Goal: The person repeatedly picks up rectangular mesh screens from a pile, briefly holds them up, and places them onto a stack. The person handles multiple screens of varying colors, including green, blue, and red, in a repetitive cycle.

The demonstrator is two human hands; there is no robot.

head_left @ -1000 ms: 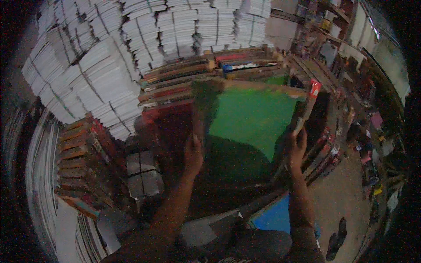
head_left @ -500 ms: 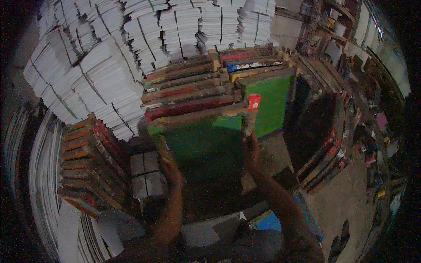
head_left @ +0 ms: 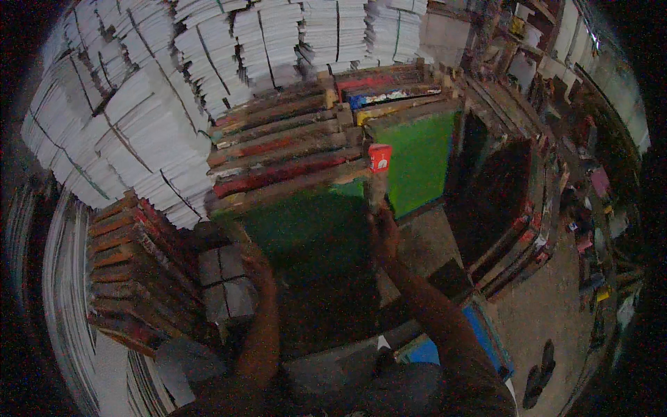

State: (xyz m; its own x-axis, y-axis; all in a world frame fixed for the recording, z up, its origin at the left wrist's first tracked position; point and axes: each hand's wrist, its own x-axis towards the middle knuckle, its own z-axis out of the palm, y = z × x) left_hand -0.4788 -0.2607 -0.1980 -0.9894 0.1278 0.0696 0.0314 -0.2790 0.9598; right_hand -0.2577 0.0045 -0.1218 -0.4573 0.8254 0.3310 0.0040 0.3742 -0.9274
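Between my two hands stands a wooden screen-printing frame with a dark green panel (head_left: 306, 222), tilted slightly. My left hand (head_left: 259, 271) is closed round its left side, fingers partly hidden in shadow. My right hand (head_left: 384, 236) grips its right side, below a red label (head_left: 379, 158) at the upper right edge. Just behind it on the right is a frame with a bright green panel (head_left: 422, 163). Several more wooden frames (head_left: 285, 170) stand in a row behind the held one, their top edges showing.
Tied stacks of white paper (head_left: 139, 132) rise along the back and left. Beside my left hand sits a small strapped grey bundle (head_left: 226, 281). More frames lean at the left (head_left: 114, 271) and right (head_left: 514, 243). A blue-panelled frame (head_left: 424, 351) lies low, near sandals (head_left: 540, 375).
The whole view has shifted left a little, and the held frame with both hands has moved slightly left with it. Both hands keep their hold.
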